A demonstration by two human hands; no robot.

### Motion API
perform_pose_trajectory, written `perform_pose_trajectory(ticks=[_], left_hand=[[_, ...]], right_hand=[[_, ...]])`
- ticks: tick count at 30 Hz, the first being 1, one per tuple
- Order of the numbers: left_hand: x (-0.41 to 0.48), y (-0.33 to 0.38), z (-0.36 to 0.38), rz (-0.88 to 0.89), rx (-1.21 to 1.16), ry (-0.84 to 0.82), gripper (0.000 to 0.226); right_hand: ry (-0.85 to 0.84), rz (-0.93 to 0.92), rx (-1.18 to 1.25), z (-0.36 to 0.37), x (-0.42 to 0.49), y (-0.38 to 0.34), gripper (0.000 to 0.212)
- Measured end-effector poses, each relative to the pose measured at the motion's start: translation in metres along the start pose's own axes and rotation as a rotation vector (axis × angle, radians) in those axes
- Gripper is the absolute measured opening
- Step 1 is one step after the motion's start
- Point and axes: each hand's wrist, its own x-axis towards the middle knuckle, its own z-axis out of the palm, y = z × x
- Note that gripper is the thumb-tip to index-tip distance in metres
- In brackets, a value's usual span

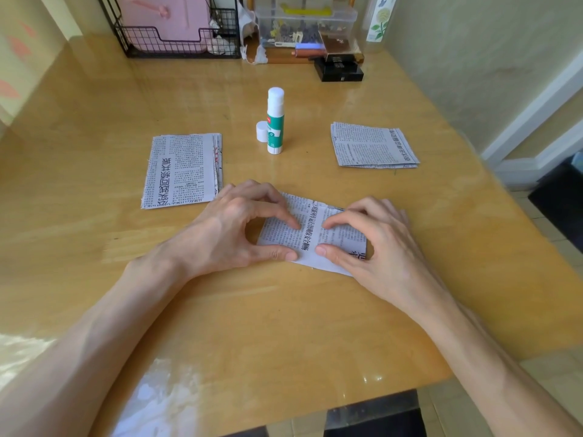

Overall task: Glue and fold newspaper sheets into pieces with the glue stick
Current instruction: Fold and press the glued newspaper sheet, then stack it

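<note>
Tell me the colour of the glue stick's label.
Green, on the white glue stick; the head view shows it.

The left hand (233, 228) and right hand (372, 238) cover both ends of the newspaper piece (310, 230), hiding its side edges. Its print is too small to read. At the far side of the table (315, 326), the wire basket (164, 47) and clear box (340, 17) are cut off by the top edge. The box holds small clutter, perhaps clips.
</note>
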Motion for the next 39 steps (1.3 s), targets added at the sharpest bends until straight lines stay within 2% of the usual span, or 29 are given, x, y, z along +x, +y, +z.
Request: perform_pose_trajectory(ticks=[5,8,14,18,23,39], left_hand=[[-0.001,0.001,0.000,0.005,0.033,0.001,0.050],[-0.003,0.000,0.000,0.006,0.061,0.004,0.051],[-0.006,-0.001,-0.004,-0.003,0.189,0.019,0.059],[-0.007,-0.004,-0.009,-0.013,0.281,0.024,0.074],[-0.007,-0.003,-0.010,-0.036,0.312,0.019,0.083],[-0.008,-0.001,-0.014,-0.054,0.280,-0.005,0.083]], right_hand=[[-0.125,0.015,-0.084,-0.009,0.014,0.005,0.065],[-0.140,0.003,-0.117,-0.009,0.019,0.008,0.069],[-0.165,-0.045,-0.185,0.002,0.025,-0.002,0.059],[-0.188,-0.071,-0.192,0.009,0.029,-0.008,0.050],[-0.189,-0.095,-0.244,0.016,0.034,-0.013,0.046],[-0.077,-0.037,-0.257,-0.013,0.009,0.021,0.037]])
